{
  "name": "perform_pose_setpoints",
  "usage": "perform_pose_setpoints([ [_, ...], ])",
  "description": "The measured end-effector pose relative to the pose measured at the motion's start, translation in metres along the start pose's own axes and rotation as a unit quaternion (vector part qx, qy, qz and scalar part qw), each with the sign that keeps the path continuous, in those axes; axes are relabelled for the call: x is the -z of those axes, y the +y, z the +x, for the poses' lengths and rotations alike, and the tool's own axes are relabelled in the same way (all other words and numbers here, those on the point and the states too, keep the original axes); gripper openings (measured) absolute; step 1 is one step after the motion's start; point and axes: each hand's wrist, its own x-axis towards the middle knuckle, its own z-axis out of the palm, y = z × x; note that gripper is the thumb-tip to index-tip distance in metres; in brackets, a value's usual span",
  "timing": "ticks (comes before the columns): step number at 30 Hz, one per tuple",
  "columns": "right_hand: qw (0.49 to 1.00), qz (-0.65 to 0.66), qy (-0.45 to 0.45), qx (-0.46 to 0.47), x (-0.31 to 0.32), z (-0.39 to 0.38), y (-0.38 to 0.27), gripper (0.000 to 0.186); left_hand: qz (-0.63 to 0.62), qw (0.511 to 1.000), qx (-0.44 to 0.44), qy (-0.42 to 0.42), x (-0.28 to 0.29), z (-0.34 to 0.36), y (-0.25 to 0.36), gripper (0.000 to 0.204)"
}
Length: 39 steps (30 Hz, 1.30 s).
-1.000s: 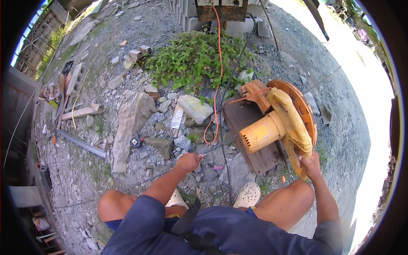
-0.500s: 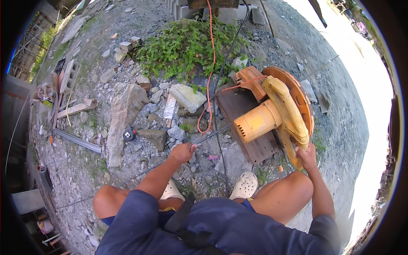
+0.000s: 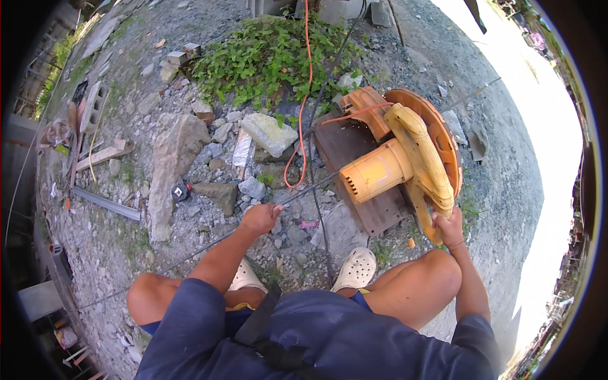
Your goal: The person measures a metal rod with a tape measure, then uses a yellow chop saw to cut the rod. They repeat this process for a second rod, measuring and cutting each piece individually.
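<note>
An orange-yellow chop saw (image 3: 378, 172) stands on a dark metal base (image 3: 382, 218) at the right, its round guard (image 3: 437, 136) on the far side. My right hand (image 3: 449, 227) is wrapped round the lower end of the saw's handle. A long, thin steel rebar (image 3: 320, 183) runs slantwise across the ground and under the saw's motor, and comes out again beyond the guard. My left hand (image 3: 261, 219) is closed on this rebar, a little left of the base. The saw's body hides where blade and rebar meet.
An orange cord (image 3: 309, 76) and a dark cable (image 3: 322, 218) cross the rubble between my feet and the leafy plants (image 3: 259, 60). Left of them lie a large rock (image 3: 174, 164), a tape measure (image 3: 182, 191), a wood piece (image 3: 107, 154) and a hollow block (image 3: 95, 106).
The whole view has shifted slightly, so everything appears a little further left and up. Both hands keep their holds, on the rebar and the saw handle.
</note>
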Motion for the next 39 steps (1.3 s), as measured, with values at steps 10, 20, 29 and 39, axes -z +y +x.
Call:
perform_pose_setpoints([
  [10,1.000,0.016,0.020,0.006,-0.003,-0.003,0.004,0.019,0.006,1.000,-0.001,0.000,0.008,-0.005,0.008,0.055],
  [20,1.000,0.010,0.019,0.021,0.001,-0.001,0.010,0.019,0.005,1.000,0.002,-0.007,0.006,-0.003,0.010,0.054],
  [29,0.999,0.044,0.021,0.007,-0.003,-0.001,0.013,0.023,0.011,0.999,0.019,-0.038,0.009,-0.005,0.009,0.053],
  [39,0.998,0.046,0.024,0.029,0.003,0.004,0.042,0.024,0.009,0.999,0.025,-0.027,0.013,-0.015,0.012,0.054],
])
